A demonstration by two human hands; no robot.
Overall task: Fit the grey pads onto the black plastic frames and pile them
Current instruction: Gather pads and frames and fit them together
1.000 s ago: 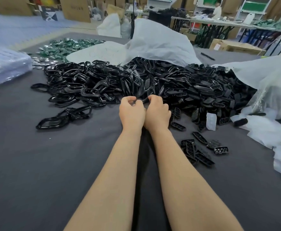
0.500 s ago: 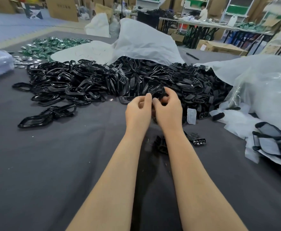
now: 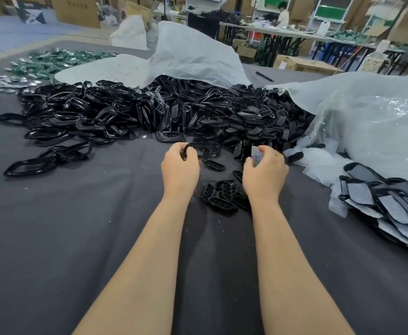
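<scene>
Glossy black frames [image 3: 130, 117], grey pads [image 3: 391, 209], dark grey cloth [image 3: 53, 238]

Near half of dark grey cloth-covered table [image 3: 53, 238]: open cloth, wide lane left of arms, narrower lane right. Far side blocked across by heap of black plastic oval frames [image 3: 149, 112]. Left: loose black frames [image 3: 45, 160] jut out from heap. Right: stack of grey-padded black frames [image 3: 386, 209] and crumpled clear plastic bag [image 3: 367, 122] crowd edge. Between left hand [image 3: 180, 165] and right hand [image 3: 264, 170]: small cluster of black ribbed plastic inserts [image 3: 222, 197], gap tight.

Dark grey cloth-covered table [image 3: 53, 238] under heaped black plastic frames [image 3: 125, 112], white bags [image 3: 193, 56], padded frames [image 3: 386, 206]
</scene>
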